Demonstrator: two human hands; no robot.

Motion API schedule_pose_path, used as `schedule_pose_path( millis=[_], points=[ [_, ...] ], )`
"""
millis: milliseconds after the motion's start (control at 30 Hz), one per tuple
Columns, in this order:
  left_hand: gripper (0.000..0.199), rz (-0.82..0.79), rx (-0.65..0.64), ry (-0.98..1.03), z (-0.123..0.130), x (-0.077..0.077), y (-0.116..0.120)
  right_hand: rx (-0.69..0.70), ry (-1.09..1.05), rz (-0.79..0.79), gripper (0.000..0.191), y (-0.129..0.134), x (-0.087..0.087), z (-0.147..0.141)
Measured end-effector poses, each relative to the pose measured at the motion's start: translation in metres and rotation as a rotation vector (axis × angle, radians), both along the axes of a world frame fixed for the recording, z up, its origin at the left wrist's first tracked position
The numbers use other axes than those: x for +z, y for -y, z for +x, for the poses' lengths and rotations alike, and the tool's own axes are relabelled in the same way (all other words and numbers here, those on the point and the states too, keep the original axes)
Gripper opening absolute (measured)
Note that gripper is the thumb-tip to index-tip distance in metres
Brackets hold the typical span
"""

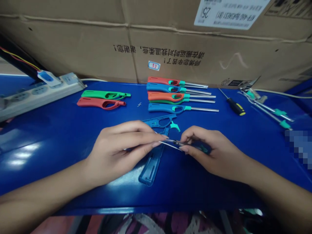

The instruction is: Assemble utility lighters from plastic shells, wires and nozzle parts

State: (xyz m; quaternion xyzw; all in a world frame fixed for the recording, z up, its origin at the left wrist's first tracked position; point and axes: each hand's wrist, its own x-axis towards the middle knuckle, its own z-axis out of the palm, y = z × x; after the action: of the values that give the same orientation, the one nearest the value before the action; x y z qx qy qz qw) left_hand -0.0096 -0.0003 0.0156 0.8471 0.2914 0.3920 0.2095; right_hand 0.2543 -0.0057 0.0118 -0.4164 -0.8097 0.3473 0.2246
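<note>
My left hand [124,149] pinches a thin pale wire-like strand [170,146] between thumb and fingertips. The strand runs across to my right thumb. In my right hand [207,149] is a slim metal tool with a dark handle [181,143]; its tip meets my left fingertips, and its exact kind is unclear. Under the hands lies a blue lighter shell half [151,165], partly covered by my left fingers. Just behind it are another blue shell half [159,121] and a small teal trigger [175,126].
Several long-nosed lighters [168,107] lie stacked at the back. Green [95,94] and red shells [91,103] sit left, near tiny metal pins [139,104]. A power strip [41,91], screwdriver [235,105], metal tubes with teal ends [270,110] and large carton [97,48] surround them.
</note>
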Motion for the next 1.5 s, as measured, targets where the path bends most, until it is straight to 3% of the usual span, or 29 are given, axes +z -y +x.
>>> schedule_pose_path(
  millis=[367, 500, 800, 1067, 1367, 1500],
  points=[
    [0.019, 0.130, -0.005, -0.129, -0.004, -0.005, 0.003, 0.046, -0.023, 0.083, 0.005, 0.001, -0.002, 0.000],
    [0.010, 0.208, 0.051, -0.161, -0.002, -0.002, 0.004, 0.052, -0.011, 0.078, 0.005, 0.002, -0.002, -0.001],
    [0.013, 0.383, 0.126, -0.192, -0.002, -0.004, 0.008, 0.053, -0.026, 0.079, 0.004, 0.002, -0.004, -0.001],
    [0.012, 0.277, 0.165, -0.165, 0.001, 0.003, 0.011, 0.065, -0.023, 0.064, 0.004, 0.002, -0.004, -0.002],
    [0.015, 0.268, 0.168, -0.178, 0.001, 0.003, 0.013, 0.067, -0.022, 0.062, 0.003, 0.002, -0.003, -0.002],
    [0.017, 0.248, 0.117, -0.173, 0.000, 0.001, 0.012, 0.077, -0.017, 0.068, 0.003, 0.002, -0.004, -0.003]
  ],
)
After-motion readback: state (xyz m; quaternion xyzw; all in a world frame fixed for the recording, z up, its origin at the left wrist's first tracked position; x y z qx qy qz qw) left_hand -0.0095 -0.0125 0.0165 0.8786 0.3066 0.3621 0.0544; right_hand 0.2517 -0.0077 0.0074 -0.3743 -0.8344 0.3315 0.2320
